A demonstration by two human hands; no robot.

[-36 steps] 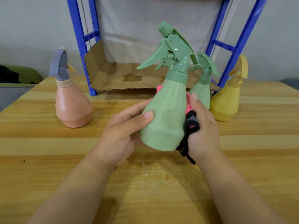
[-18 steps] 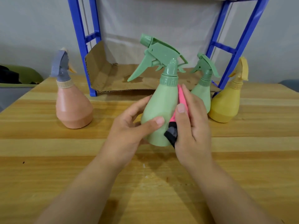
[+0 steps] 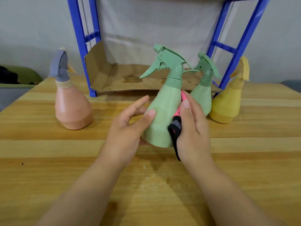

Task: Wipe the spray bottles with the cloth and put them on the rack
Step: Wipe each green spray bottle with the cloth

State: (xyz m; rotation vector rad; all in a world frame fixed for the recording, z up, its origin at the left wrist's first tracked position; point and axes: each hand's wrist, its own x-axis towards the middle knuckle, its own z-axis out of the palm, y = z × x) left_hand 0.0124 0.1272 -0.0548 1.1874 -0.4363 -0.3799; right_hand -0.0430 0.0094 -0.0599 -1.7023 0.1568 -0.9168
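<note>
A light green spray bottle [image 3: 162,115] stands upright at the table's middle, nozzle pointing left. My left hand [image 3: 128,126] grips its lower left side, thumb across the front. My right hand [image 3: 192,129] presses a pink and black cloth [image 3: 176,123] flat against the bottle's right side. A second green bottle [image 3: 202,93] stands just behind, a yellow bottle [image 3: 228,101] to its right, and a peach bottle with a grey head [image 3: 71,105] at the left. The blue rack [image 3: 81,46] rises at the back, its lowest shelf lined with cardboard [image 3: 123,79].
The wooden table [image 3: 146,185] spreads toward me beneath my forearms. The cardboard liner has stains and a raised left flap. A green and dark object [image 3: 19,75] lies off the table's left rear edge, against the grey wall.
The green bottle came down from a raised tilt to upright at the table, nozzle swinging left. My right hand with the cloth shifted onto the bottle's right side.
</note>
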